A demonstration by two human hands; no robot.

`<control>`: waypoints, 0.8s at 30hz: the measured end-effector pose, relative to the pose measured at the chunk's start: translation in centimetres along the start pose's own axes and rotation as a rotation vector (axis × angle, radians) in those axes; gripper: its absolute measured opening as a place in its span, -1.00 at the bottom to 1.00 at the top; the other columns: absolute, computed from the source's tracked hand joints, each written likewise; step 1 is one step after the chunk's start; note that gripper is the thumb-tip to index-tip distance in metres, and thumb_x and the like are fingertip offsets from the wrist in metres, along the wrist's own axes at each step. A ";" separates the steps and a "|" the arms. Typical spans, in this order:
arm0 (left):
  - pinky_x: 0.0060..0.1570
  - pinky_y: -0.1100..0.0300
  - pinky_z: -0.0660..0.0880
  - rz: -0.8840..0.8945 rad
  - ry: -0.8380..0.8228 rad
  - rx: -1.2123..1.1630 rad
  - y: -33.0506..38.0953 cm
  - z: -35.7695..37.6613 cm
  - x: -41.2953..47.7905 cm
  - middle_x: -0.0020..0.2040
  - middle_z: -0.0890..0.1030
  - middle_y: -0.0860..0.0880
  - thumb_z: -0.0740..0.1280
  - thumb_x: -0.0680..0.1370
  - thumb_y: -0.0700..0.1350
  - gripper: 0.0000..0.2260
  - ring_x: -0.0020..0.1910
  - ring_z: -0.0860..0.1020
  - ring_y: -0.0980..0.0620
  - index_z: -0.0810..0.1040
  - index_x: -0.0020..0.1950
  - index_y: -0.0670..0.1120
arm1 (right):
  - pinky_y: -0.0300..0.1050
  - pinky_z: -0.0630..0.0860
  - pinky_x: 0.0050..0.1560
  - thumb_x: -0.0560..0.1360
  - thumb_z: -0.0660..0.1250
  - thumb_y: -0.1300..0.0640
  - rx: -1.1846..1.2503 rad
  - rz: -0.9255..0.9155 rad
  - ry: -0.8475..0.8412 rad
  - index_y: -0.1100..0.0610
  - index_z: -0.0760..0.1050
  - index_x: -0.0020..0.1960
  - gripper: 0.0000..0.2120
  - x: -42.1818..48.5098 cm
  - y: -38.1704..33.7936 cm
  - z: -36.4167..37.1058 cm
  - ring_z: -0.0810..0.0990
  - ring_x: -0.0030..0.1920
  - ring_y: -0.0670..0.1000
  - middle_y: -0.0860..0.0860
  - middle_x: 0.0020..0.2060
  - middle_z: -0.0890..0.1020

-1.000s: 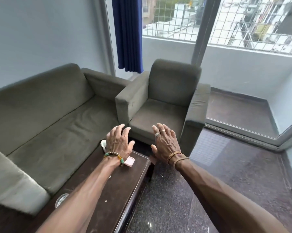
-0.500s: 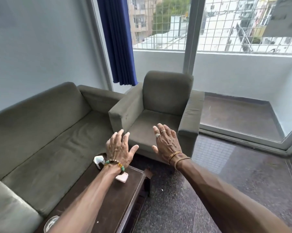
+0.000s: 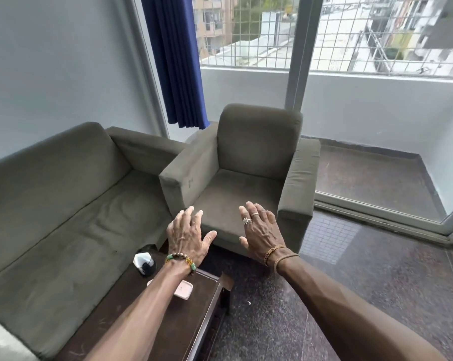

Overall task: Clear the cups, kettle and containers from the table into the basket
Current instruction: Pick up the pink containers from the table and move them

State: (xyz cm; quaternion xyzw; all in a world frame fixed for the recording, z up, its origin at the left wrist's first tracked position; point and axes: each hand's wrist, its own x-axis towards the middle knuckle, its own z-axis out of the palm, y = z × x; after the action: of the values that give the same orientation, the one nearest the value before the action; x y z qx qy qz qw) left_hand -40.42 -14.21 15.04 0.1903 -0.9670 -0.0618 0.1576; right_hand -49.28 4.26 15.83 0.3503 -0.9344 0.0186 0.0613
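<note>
Hovering palm-down with fingers spread, left hand (image 3: 187,237) and right hand (image 3: 262,234) hold nothing above the table (image 3: 178,319)

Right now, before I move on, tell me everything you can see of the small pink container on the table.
The pink container is a shallow, flat box with rounded corners, pale pink and smooth, plastic by the look, with a faint mark on top. It lies flat on the dark wooden table, near its far right corner. The left forearm crosses over it and hides its left part; contact cannot be told. The left hand reaches beyond it, open, holding nothing.
</note>
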 end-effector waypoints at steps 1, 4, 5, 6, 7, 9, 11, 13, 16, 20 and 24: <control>0.37 -0.08 0.25 -0.010 -0.002 0.000 -0.3 0.2 1.1 0.46 0.34 -0.08 0.32 0.47 0.26 -0.39 0.44 0.29 -0.13 0.39 0.42 -0.03 | 0.11 0.19 0.42 0.47 0.34 -0.09 -0.003 -0.001 0.000 0.16 0.09 0.55 -0.21 1.2 0.1 -0.1 0.16 0.49 0.22 0.16 0.52 0.16; 0.37 -0.08 0.25 -0.023 -0.013 -0.001 -1.4 0.6 3.9 0.47 0.32 -0.07 0.31 0.47 0.26 -0.39 0.44 0.28 -0.12 0.38 0.43 -0.01 | 0.11 0.20 0.41 0.46 0.35 -0.09 -0.008 0.002 -0.009 0.17 0.10 0.55 -0.20 4.3 0.0 -0.4 0.17 0.49 0.21 0.16 0.51 0.18; 0.37 -0.08 0.25 -0.021 -0.015 0.004 -1.7 0.6 4.7 0.47 0.32 -0.07 0.31 0.47 0.26 -0.39 0.45 0.27 -0.12 0.38 0.43 -0.01 | 0.11 0.20 0.41 0.46 0.35 -0.09 -0.003 0.000 -0.006 0.17 0.10 0.55 -0.20 5.1 -0.1 -0.4 0.17 0.49 0.22 0.16 0.51 0.18; 0.37 -0.07 0.25 -0.024 -0.013 0.014 -2.1 0.6 5.5 0.47 0.32 -0.06 0.30 0.47 0.27 -0.39 0.44 0.27 -0.12 0.38 0.43 -0.01 | 0.11 0.20 0.42 0.45 0.36 -0.09 0.002 -0.006 -0.007 0.17 0.10 0.55 -0.20 6.1 -0.3 -0.5 0.17 0.49 0.21 0.16 0.52 0.18; 0.37 -0.07 0.26 -0.035 -0.009 0.021 -2.5 0.6 6.2 0.47 0.32 -0.06 0.30 0.47 0.27 -0.39 0.44 0.28 -0.12 0.38 0.43 -0.01 | 0.11 0.19 0.42 0.46 0.35 -0.09 0.002 -0.014 -0.011 0.17 0.09 0.56 -0.19 7.0 -0.5 -0.5 0.16 0.50 0.21 0.16 0.52 0.18; 0.37 -0.07 0.26 -0.060 -0.012 0.026 -3.6 0.6 7.3 0.47 0.32 -0.07 0.29 0.47 0.28 -0.38 0.44 0.28 -0.12 0.37 0.44 -0.01 | 0.10 0.16 0.44 0.47 0.33 -0.11 -0.003 -0.041 -0.024 0.15 0.06 0.56 -0.19 8.9 -1.1 -0.4 0.13 0.51 0.19 0.14 0.53 0.15; 0.39 -0.06 0.22 -0.087 -0.035 0.044 -4.9 0.8 8.2 0.49 0.28 -0.05 0.25 0.49 0.29 -0.37 0.46 0.24 -0.11 0.33 0.46 0.01 | 0.09 0.13 0.45 0.48 0.30 -0.12 0.002 -0.075 -0.036 0.15 0.03 0.57 -0.20 10.7 -2.0 -0.1 0.10 0.52 0.18 0.13 0.54 0.12; 0.40 -0.04 0.19 -0.146 -0.036 0.036 -6.4 0.9 8.8 0.50 0.26 -0.04 0.25 0.49 0.29 -0.38 0.48 0.22 -0.10 0.32 0.47 0.01 | 0.09 0.13 0.46 0.49 0.28 -0.12 0.005 -0.126 -0.055 0.15 0.02 0.57 -0.20 12.8 -3.2 0.4 0.08 0.53 0.18 0.14 0.54 0.11; 0.42 -0.01 0.17 -0.240 -0.036 0.036 -9.1 1.3 9.0 0.52 0.25 -0.03 0.24 0.49 0.28 -0.38 0.48 0.22 -0.10 0.31 0.48 0.02 | 0.13 0.29 0.39 0.39 0.39 -0.09 0.026 -0.215 -0.055 0.19 0.20 0.53 -0.19 16.0 -5.4 1.3 0.26 0.47 0.22 0.17 0.49 0.27; 0.46 0.05 0.09 -0.433 -0.063 0.063 -13.2 2.3 8.0 0.56 0.13 0.02 0.14 0.52 0.30 -0.38 0.52 0.12 -0.04 0.20 0.52 0.07 | 0.11 0.59 0.09 0.05 0.59 -0.08 0.127 -0.400 -0.019 0.22 0.55 0.28 -0.15 19.7 -9.3 3.9 0.60 0.20 0.22 0.19 0.23 0.58; 0.38 0.00 0.32 -0.679 -0.018 0.049 -15.4 3.6 6.4 0.51 0.28 -0.03 0.34 0.44 0.23 -0.36 0.47 0.29 -0.10 0.35 0.46 0.02 | 0.02 0.66 -0.10 -0.20 0.60 -0.20 0.172 -0.594 -0.100 0.14 0.68 0.10 -0.10 22.7 -13.2 6.8 0.69 0.04 0.11 0.11 0.08 0.68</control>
State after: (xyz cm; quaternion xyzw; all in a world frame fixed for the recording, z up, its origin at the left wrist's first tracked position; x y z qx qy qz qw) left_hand -41.81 -30.65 10.67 0.5045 -0.8511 -0.0890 0.1149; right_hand -58.28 -21.02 11.84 0.6123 -0.7881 0.0619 -0.0117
